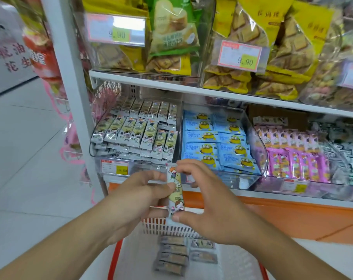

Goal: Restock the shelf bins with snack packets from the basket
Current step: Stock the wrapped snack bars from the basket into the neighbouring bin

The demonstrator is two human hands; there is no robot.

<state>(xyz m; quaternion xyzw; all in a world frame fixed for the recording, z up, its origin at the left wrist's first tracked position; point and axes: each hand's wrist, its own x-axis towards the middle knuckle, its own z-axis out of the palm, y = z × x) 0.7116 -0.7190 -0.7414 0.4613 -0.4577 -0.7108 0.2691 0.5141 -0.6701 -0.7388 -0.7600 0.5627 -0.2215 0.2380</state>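
A: Snack packet (175, 191), long and narrow, cartoon figures printed on it, held upright between both hands, in front of the lower shelf and above the basket (151, 226).

B: Position relative to the fingers?

A: Left hand (139, 196) on the packet's left side, fingers (151, 175) curled, thumb pressed against the packet's middle. Right hand (210, 203) on the right side: fingertips pinching the top end, thumb (178, 217) pinching the bottom end. Packet thus spanned lengthwise by the right hand and steadied at mid-height by the left. Both hands closed on the same packet; a second white edge visible under the left fingers, identity unclear.

B: Surroundings?

A: Directly behind, clear shelf bin (102, 156) filled with rows of matching green-and-white packets (135, 132), price label (115, 167) on its front. Just beside it to the right, bin of blue packets (214, 142) with yellow cartoon characters; further right, pink and purple packets (298, 164). On the upper shelf, large yellow and green bags (171, 33) in clear bins. Below the hands, white basket with red frame, several similar packets (172, 254) lying flat in a stacked column, two more beside them.
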